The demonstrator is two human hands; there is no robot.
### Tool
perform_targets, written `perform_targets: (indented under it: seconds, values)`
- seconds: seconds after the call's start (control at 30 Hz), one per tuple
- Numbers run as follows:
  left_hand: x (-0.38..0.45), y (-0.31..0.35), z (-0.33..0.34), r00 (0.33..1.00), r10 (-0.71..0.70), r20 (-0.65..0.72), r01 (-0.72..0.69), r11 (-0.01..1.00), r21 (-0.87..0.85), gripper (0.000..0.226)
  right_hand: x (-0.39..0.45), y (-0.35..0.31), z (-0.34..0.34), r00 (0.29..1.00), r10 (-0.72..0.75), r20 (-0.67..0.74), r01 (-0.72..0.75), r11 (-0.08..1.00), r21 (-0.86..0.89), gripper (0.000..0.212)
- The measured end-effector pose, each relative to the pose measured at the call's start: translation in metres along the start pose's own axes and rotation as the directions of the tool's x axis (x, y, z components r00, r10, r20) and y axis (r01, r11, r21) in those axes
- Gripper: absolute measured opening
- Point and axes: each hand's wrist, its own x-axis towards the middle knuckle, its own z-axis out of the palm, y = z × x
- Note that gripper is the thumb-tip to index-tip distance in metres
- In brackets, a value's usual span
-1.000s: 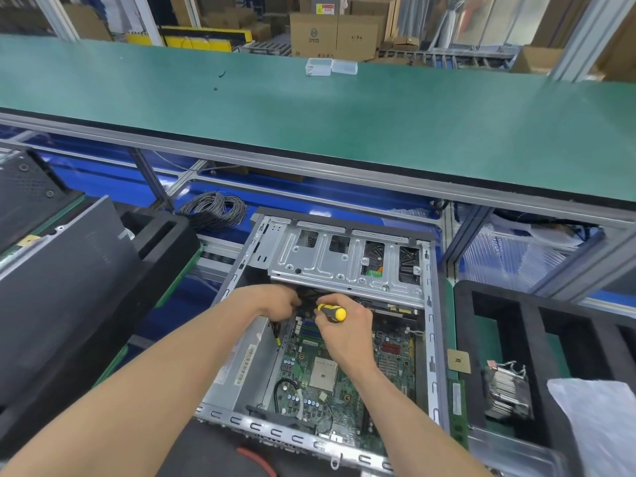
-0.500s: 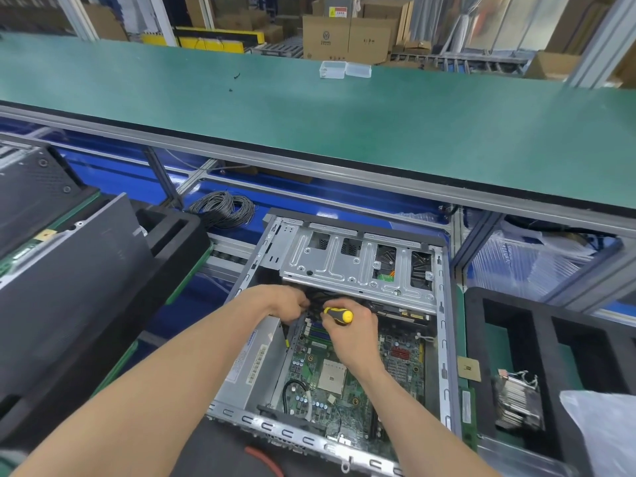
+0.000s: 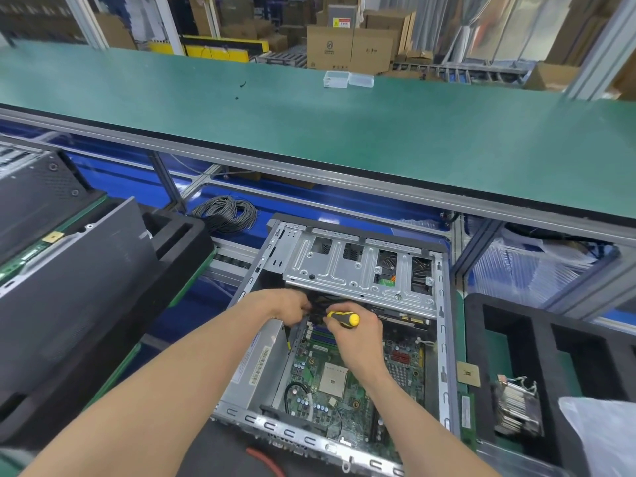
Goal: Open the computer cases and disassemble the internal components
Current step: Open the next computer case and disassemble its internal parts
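One open computer case (image 3: 444, 339) lies flat on the lower bench level, its long axis running from the near edge away toward the green conveyor belt (image 3: 309, 125), and its open side faces up. Inside it, one green circuit board (image 3: 330, 383) lies flat on the floor of the case, a grey power supply box (image 3: 256, 363) sits along the left wall, and a silver drive cage (image 3: 358, 270) spans the far end.

Both hands meet at the near edge of that cage, above the far end of the board. The right hand (image 3: 358, 335) curls around one screwdriver (image 3: 344, 319) with a yellow and black handle; the handle lies roughly crosswise, its butt end pointing right, and the tip is hidden. The left hand (image 3: 289, 304) has its fingers bent into a bundle of black cables (image 3: 318, 306) just left of the screwdriver, and appears to pinch them, though the fingertips are hidden.

To the right of the case stands a black foam tray (image 3: 516, 325) holding one metal heatsink (image 3: 516, 404), with one small square chip (image 3: 468, 373) on its left rim. To the left stand dark panels (image 3: 69, 287). One coil of grey cable (image 3: 225, 213) lies beyond the case's far left corner. Two small clear boxes (image 3: 347, 79) sit on the far edge of the belt.
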Motion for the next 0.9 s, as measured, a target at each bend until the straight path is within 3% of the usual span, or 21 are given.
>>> perform_targets:
  seconds: [0.2, 0.33, 0.43, 0.83, 0.9]
  values:
    - [-0.008, 0.003, -0.001, 0.998, 0.045, -0.053, -0.044, 0.999, 0.018, 0.046, -0.004, -0.001, -0.005, 0.999, -0.001, -0.049, 0.004, 0.998, 0.065, 0.020]
    - [-0.009, 0.007, 0.001, 0.993, 0.054, -0.107, -0.041, 0.992, 0.115, 0.040, 0.000, 0.003, -0.002, 1.000, -0.004, 0.009, 0.004, 1.000, 0.026, 0.015]
    - [-0.007, 0.011, 0.001, 0.998, 0.048, -0.052, -0.039, 0.987, 0.156, 0.028, 0.004, 0.006, 0.002, 0.998, 0.005, 0.055, -0.005, 1.000, -0.008, 0.013]
    - [-0.004, 0.003, 0.001, 0.999, 0.049, -0.021, -0.048, 0.997, 0.060, 0.036, 0.004, 0.005, 0.004, 0.998, 0.040, 0.054, -0.041, 0.999, 0.026, 0.013]
    - [-0.007, 0.004, 0.002, 0.995, 0.051, -0.083, -0.046, 0.997, 0.064, 0.036, 0.002, 0.003, 0.002, 0.998, 0.049, 0.043, -0.050, 0.998, 0.036, 0.013]
